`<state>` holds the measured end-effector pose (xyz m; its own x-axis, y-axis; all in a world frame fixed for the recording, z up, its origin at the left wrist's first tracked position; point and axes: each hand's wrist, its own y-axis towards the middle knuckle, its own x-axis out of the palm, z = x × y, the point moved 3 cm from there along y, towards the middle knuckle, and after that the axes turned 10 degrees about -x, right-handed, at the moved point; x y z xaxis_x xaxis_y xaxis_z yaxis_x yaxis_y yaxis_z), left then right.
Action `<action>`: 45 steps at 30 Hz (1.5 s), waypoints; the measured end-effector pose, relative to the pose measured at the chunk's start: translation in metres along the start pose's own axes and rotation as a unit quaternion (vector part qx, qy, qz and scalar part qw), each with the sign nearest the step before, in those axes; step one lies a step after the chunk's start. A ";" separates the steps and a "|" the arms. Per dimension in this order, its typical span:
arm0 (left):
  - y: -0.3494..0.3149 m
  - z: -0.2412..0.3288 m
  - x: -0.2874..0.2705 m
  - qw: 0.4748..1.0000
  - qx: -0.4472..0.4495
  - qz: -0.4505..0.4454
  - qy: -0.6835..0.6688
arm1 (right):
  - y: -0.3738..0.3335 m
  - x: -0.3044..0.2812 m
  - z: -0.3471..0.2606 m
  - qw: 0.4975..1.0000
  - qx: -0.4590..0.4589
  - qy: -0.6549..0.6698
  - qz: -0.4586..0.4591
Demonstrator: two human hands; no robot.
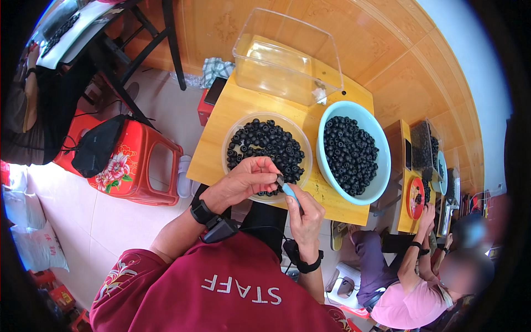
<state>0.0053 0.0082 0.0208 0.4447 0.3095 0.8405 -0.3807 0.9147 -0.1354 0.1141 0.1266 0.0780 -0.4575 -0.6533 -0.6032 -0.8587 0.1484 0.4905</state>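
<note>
Between the thumb and fingers of my left hand [249, 178] is a small black part [279, 179], mostly covered by the fingertips. My right hand [306, 214] is closed on a small tool with a light blue handle [289, 191], its tip against that part. Its exact kind is hidden by my fingers. Both hands hover over the near edge of a shallow clear round bowl [227, 138] of small black ring-shaped parts [265, 141]. To its right, a deeper light blue basin [381, 182] contains many similar black rings [349, 152].
A clear plastic bin [287, 69] stands at the back of the yellow wooden table [215, 149]. Left of it are a checked cloth [215, 69] and a red stool [138, 166] bearing a black bag [99, 145]. A person in pink [409, 301] works at the right with similar parts.
</note>
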 end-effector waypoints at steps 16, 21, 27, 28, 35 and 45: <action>-0.015 0.005 0.015 0.999 -0.026 0.002 -0.027 | 0.004 -0.002 0.020 0.991 0.110 0.048 0.056; -0.011 0.000 0.011 0.999 -0.035 0.015 0.000 | 0.006 0.002 0.009 0.951 0.191 0.240 0.028; -0.013 0.002 0.022 0.991 -0.069 0.086 0.079 | 0.006 0.014 0.005 0.907 0.214 0.362 -0.012; -0.015 0.001 0.019 0.991 -0.069 0.077 0.083 | 0.006 0.019 0.003 0.875 0.234 0.423 -0.011; -0.017 -0.012 -0.002 0.989 -0.132 0.035 0.053 | -0.004 0.017 0.009 0.840 0.298 0.449 -0.062; -0.015 -0.019 -0.005 0.993 -0.118 0.015 0.001 | -0.008 0.018 0.002 0.918 0.217 0.329 -0.039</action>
<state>0.0237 -0.0022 0.0083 0.4372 0.3385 0.8332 -0.1943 0.9401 -0.2799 0.1119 0.1152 0.0616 -0.2742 -0.9607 -0.0444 -0.9595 0.2701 0.0799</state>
